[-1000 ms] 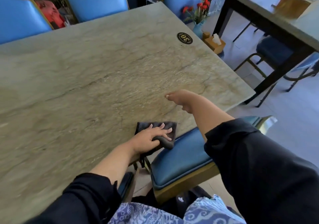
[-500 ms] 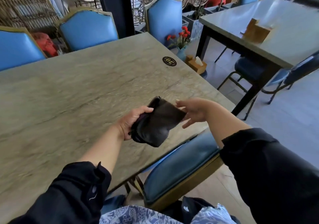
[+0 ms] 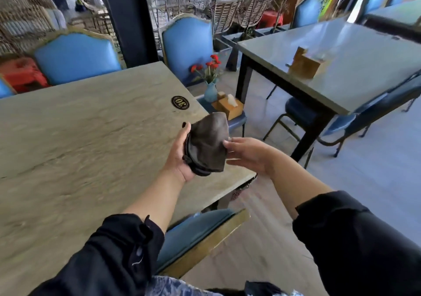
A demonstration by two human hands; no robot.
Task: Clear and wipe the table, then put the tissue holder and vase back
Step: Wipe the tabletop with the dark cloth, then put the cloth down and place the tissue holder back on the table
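My left hand (image 3: pixel 180 156) holds a folded dark grey cloth (image 3: pixel 208 143) up over the right edge of the marble table (image 3: pixel 79 140). My right hand (image 3: pixel 248 153) touches the cloth's right edge with its fingertips, fingers spread. A blue vase with red flowers (image 3: pixel 210 90) and a wooden tissue holder (image 3: pixel 230 106) stand on a blue chair seat (image 3: pixel 237 120) just beyond the table's far right corner. A black round number badge (image 3: pixel 180 102) is fixed on the tabletop near that corner.
Blue padded chairs (image 3: pixel 77 56) line the far side, and one chair (image 3: pixel 200 234) is tucked under the near edge. A second table (image 3: pixel 355 67) with a wooden holder (image 3: pixel 304 63) stands to the right, across an aisle of floor. A dark pillar (image 3: pixel 127 19) rises behind.
The cloth has come off the tabletop and now sits raised in my left hand. My right hand has come over to its edge. The view has tilted up toward the vase and tissue holder.
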